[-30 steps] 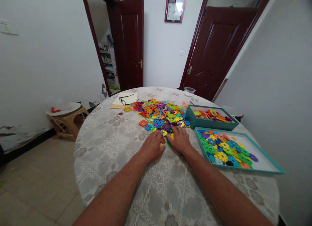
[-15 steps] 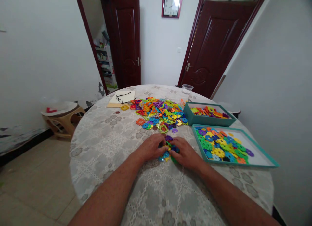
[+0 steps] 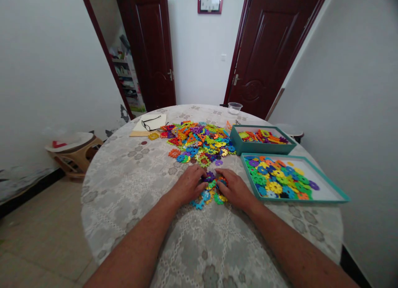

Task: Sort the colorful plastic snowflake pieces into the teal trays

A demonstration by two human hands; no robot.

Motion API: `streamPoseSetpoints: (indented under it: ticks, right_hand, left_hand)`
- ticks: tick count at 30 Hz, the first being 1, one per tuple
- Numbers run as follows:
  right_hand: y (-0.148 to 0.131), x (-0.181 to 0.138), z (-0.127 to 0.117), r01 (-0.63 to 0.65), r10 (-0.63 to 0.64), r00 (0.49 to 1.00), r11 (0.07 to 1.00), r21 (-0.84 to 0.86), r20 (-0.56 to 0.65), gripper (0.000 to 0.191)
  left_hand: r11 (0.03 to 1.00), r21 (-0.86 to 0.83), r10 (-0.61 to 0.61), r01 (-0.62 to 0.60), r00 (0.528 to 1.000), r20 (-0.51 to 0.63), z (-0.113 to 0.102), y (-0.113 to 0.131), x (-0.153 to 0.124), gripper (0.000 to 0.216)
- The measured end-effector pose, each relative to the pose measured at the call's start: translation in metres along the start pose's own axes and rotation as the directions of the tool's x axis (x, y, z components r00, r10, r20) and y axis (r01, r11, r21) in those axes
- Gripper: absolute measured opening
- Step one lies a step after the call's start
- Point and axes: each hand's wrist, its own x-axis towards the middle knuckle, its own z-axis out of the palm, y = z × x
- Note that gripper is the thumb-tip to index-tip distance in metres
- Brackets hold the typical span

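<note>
A small pile of flat plastic snowflake pieces (image 3: 211,192) in blue, green, yellow and purple lies on the table between my two hands. My left hand (image 3: 192,182) curves along its left side, thumb and fingers apart, fingertips touching a purple piece (image 3: 209,176). On the right side, my right hand (image 3: 231,188) is cupped with its thumb apart from the fingers, and orange and blue pieces show beneath it. The undersides of both hands are hidden. A larger heap of mixed plastic pieces (image 3: 199,141) spreads out beyond my hands.
To the right, a shallow teal-rimmed lid (image 3: 329,188) holds round pieces. Behind it stands a teal box (image 3: 264,147) with more pieces. Glasses (image 3: 149,124) rest on a notebook (image 3: 138,132) at the far left; a clear plastic bowl (image 3: 235,108) stands at the back.
My hands have moved slightly apart, and the small pile between them is more spread out, showing more pieces. The camera view has tilted down and shifted a little.
</note>
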Motion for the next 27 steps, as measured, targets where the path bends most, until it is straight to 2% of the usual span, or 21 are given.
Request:
streamPoseSetpoints:
  ticks: [6, 10, 14, 17, 21, 27]
  right_hand:
    - [-0.007, 0.001, -0.001, 0.064, -0.064, 0.997, 0.998, -0.010, 0.042, 0.035]
    - [-0.009, 0.001, -0.002, 0.014, -0.014, 0.999, 1.000, -0.010, 0.036, 0.037]
    - [-0.008, 0.001, -0.002, 0.008, -0.008, 1.000, 1.000, 0.006, 0.013, 0.040]
    - [-0.011, 0.001, -0.004, -0.009, 0.009, 1.000, 0.999, 0.033, -0.028, 0.039]
    - [-0.019, 0.001, -0.009, -0.042, 0.051, 0.995, 0.992, 0.115, -0.082, 0.038]
    - [-0.029, 0.001, -0.006, -0.178, 0.179, 0.983, 0.899, 0.400, 0.035, 0.029]
  left_hand:
    - [0.998, -0.014, -0.062, 0.062, 0.998, 0.013, 0.000, 0.001, 0.004, 0.010]
    - [0.988, -0.043, -0.149, 0.146, 0.985, -0.091, -0.003, 0.002, 0.006, 0.021]
    - [0.965, -0.106, -0.256, 0.240, 0.951, -0.173, -0.008, 0.004, 0.007, 0.024]
    - [0.945, -0.179, -0.302, 0.275, 0.941, -0.151, -0.012, 0.009, 0.008, 0.024]
    - [0.948, -0.204, -0.271, 0.244, 0.956, -0.115, -0.015, 0.017, 0.009, 0.026]
    - [0.949, -0.217, -0.245, 0.230, 0.968, -0.045, -0.019, 0.023, 0.008, 0.028]
